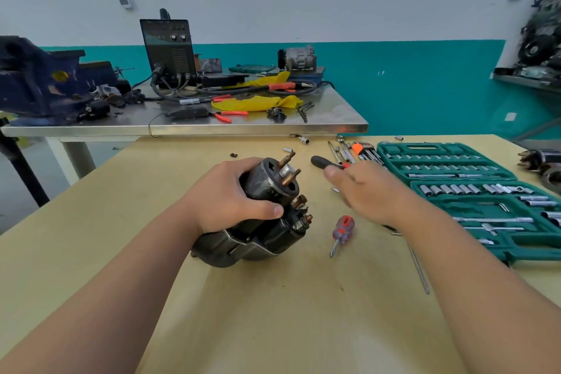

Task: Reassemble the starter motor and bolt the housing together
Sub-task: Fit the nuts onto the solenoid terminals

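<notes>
Bolting seems not yet done: your left hand (230, 197) grips the starter motor (261, 244) while your right hand (370, 191) hovers loose and empty.

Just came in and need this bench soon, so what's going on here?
A person is working on a dark metal starter motor resting on the pale yellow table. The left-hand grip clasps its upper cylinder. The right-hand grip, blurred and holding nothing, hovers between the motor and the open green socket set case. A small screwdriver with a purple and red handle lies untouched beside the motor.
</notes>
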### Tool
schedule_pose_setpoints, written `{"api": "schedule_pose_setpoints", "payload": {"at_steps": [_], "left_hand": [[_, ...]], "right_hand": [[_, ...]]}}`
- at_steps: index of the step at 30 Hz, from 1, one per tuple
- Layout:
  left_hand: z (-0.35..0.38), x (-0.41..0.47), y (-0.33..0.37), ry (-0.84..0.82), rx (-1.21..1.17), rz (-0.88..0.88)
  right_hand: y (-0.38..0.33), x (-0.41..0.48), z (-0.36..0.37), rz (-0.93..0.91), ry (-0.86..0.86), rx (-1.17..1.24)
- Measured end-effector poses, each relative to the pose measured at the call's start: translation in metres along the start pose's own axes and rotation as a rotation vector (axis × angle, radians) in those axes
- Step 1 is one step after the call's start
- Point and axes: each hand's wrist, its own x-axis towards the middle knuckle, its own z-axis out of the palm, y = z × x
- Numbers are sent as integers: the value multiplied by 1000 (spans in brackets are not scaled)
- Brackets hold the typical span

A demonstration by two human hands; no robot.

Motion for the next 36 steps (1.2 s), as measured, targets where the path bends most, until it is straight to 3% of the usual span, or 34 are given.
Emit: {"api": "schedule_pose_setpoints", "payload": {"at_steps": [3, 6, 8, 13, 17, 19, 21, 24, 28, 31, 36], "left_hand": [[0, -1, 0, 2, 0, 0], [0, -1, 1, 1, 3, 3], [0, -1, 1, -2, 6, 7], [2, -2, 1, -4, 11, 3], [0, -2, 0, -10, 0, 3], [0, -2, 0, -15, 2, 22], [1, -3, -2, -12, -4, 48], [2, -5, -5, 3, -3, 61], [2, -4, -7, 15, 15, 57], [1, -3, -7, 5, -36, 64], [0, -2, -4, 64, -139, -39]], "right_hand": [[14, -5, -6, -3, 126, 113], [1, -8, 10, -139, -47, 81], [-3, -6, 23, -170, -40, -39], [24, -7, 0, 74, 208, 123], [24, -15, 1, -29, 5, 257], [7, -18, 20, -121, -125, 172], [0, -15, 33, -190, -43, 64], [18, -7, 21, -68, 248, 62], [87, 1, -4, 339, 408, 135], [118, 11, 1, 476, 299, -106], [97, 41, 21, 273, 74, -381]]}}
